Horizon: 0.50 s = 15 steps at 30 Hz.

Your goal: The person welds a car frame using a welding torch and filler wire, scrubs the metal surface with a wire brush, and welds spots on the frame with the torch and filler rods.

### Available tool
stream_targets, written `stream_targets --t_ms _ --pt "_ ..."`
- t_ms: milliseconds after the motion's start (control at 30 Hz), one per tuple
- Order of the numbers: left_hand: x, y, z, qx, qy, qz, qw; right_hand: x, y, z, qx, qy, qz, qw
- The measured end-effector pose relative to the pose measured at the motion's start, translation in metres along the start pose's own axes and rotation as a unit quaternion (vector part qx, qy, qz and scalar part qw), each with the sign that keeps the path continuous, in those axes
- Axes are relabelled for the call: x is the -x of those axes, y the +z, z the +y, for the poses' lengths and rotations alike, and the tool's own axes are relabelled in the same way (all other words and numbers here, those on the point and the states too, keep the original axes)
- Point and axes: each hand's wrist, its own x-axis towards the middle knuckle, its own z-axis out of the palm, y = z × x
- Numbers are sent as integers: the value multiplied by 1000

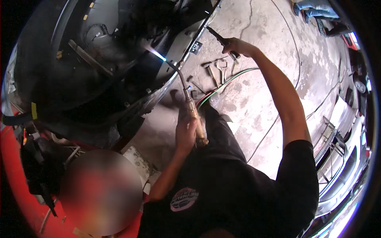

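Observation:
My left hand (pixel 185 134) is wrapped round the brass handle of a gas torch (pixel 192 104). A bright blue-white flame (pixel 158 54) comes from its bent tip, pointing into the dark car body (pixel 119 75). My right hand (pixel 240 47) is closed around a long dark hand tool (pixel 217 36), whose exact kind I cannot make out. This tool's far end is close to the edge of the car body; whether it touches is unclear. Below my right hand, a hammer (pixel 212 73) and locking pliers (pixel 222 68) lie on the floor.
Green and red hoses (pixel 228 81) curve over the concrete floor (pixel 266 95) beside my legs. Thin cables cross it further right. Another person's legs (pixel 315 7) show at the top right. A red car panel (pixel 16 174) is at left, and vehicle parts (pixel 337 158) stand at right.

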Motion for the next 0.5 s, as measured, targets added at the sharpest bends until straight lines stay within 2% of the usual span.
stream_targets --t_ms 67,100,133,267,400,500 --pt "-1 -7 -1 -32 -23 -11 999 -24 -14 19 69 -94 -21 993" --pt "0 -6 0 -8 -23 -5 1000 -28 -18 8 80 -23 -41 996" --pt "1 -5 2 16 -25 1 1000 -27 -19 -6 126 4 -29 992" --pt "1 -5 12 45 -35 21 998 -38 -24 -25 144 55 -55 987" --pt "-1 -10 12 64 -52 6 997 -52 -32 -22 135 64 -37 988" --pt "-2 -10 14 73 -42 10 996 -48 -36 -40 191 90 -45 976"
